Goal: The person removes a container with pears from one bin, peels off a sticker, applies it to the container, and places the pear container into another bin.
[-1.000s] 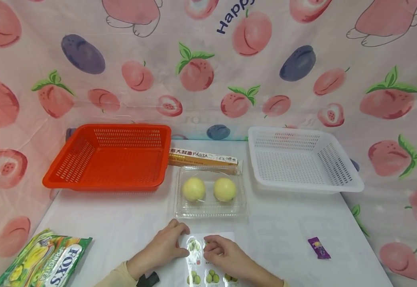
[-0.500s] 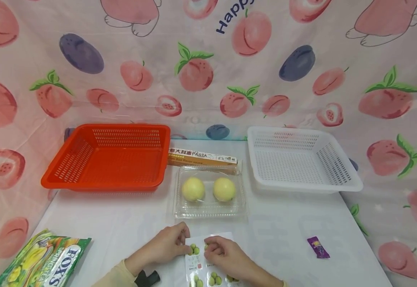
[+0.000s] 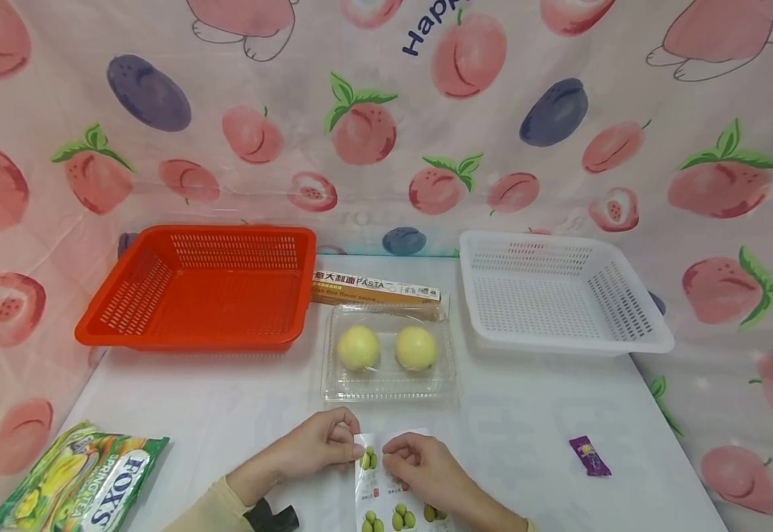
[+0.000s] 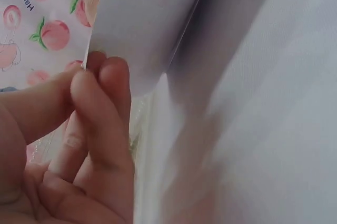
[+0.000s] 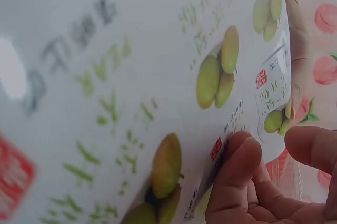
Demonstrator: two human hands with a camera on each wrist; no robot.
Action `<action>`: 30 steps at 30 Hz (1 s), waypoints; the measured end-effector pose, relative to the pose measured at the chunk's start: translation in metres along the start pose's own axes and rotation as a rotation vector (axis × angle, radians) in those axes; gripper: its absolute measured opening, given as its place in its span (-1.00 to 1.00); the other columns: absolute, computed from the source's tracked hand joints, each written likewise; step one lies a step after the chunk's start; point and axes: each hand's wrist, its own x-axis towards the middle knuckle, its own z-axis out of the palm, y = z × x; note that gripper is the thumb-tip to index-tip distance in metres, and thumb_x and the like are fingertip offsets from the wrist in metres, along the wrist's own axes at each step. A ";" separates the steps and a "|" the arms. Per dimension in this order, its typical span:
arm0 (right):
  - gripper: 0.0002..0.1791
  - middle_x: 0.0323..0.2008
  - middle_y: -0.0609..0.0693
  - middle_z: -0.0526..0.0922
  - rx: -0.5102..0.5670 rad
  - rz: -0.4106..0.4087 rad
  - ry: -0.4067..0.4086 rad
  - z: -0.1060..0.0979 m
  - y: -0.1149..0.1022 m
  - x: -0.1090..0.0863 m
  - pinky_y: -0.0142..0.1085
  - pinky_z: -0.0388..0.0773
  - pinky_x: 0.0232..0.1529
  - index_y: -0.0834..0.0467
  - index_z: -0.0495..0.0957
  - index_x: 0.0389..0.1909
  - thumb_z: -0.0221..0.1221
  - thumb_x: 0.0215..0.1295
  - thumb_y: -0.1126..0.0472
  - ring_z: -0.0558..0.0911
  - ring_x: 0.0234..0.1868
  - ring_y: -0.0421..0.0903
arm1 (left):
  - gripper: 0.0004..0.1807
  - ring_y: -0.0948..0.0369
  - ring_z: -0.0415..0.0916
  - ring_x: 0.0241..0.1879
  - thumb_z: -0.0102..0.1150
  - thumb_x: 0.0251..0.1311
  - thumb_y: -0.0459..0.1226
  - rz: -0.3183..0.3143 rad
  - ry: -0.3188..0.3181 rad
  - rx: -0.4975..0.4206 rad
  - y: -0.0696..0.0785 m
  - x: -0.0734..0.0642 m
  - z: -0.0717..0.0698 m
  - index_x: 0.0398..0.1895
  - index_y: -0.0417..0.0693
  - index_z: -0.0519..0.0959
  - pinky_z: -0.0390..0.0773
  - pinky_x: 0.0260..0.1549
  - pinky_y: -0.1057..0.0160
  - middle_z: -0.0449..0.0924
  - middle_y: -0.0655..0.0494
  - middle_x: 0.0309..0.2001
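A glossy white sticker sheet (image 3: 378, 499), printed with green pears and red stamps, rises tilted from the table at the front middle. At its upper left edge my left hand (image 3: 316, 449) pinches it between thumb and fingertips. In the left wrist view the plain back of the sheet (image 4: 142, 23) shows above those fingertips. My right hand (image 3: 429, 473) is at the sheet's upper part, fingers loosely bent. The right wrist view shows a gap between thumb and forefinger of the right hand (image 5: 274, 187), close to the printed face (image 5: 158, 76); no firm grip shows.
Behind the sheet lies a clear clamshell box (image 3: 389, 384) with two yellow round fruits (image 3: 416, 348), then a pasta box (image 3: 373, 290). A red basket (image 3: 200, 341) and a white basket (image 3: 566, 343) flank them. A FOX'S bag (image 3: 80, 480) lies left, a purple packet (image 3: 589, 456) right.
My left hand has moved slightly right, bringing the sheet's left edge with it. The sheet's upper part now stands more tilted. My right hand has shifted slightly right.
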 end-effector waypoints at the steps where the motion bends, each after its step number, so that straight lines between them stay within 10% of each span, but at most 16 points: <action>1: -0.76 -0.50 -0.06 0.60 0.003 -0.002 -0.003 0.000 0.000 0.000 -0.40 0.50 -0.49 0.22 0.60 -0.15 0.21 0.31 0.13 0.54 -0.51 -0.16 | -0.73 0.20 0.55 -0.45 0.26 0.24 -0.36 0.000 -0.002 -0.029 0.000 0.000 0.001 -0.17 -0.27 0.36 0.57 -0.40 0.33 0.65 -0.10 -0.40; 10: -0.70 -0.45 -0.07 0.58 0.022 -0.040 0.049 0.000 0.001 -0.001 -0.40 0.50 -0.50 0.25 0.55 -0.11 0.25 0.29 0.12 0.55 -0.52 -0.17 | -0.82 0.05 0.63 -0.14 0.09 0.34 -0.45 -0.043 -0.015 -0.297 -0.001 -0.001 0.004 -0.12 -0.31 0.31 0.60 -0.11 0.06 0.63 -0.15 -0.21; 30: -0.70 -0.51 -0.13 0.54 -0.058 -0.092 0.137 0.003 0.000 0.001 -0.45 0.45 -0.52 0.18 0.57 -0.28 0.33 0.20 0.02 0.50 -0.52 -0.24 | -0.60 -0.03 0.60 -0.03 0.00 0.41 -0.43 -0.085 0.053 -0.484 -0.007 0.004 0.012 0.18 -0.40 0.13 0.57 -0.05 0.00 0.58 -0.21 0.00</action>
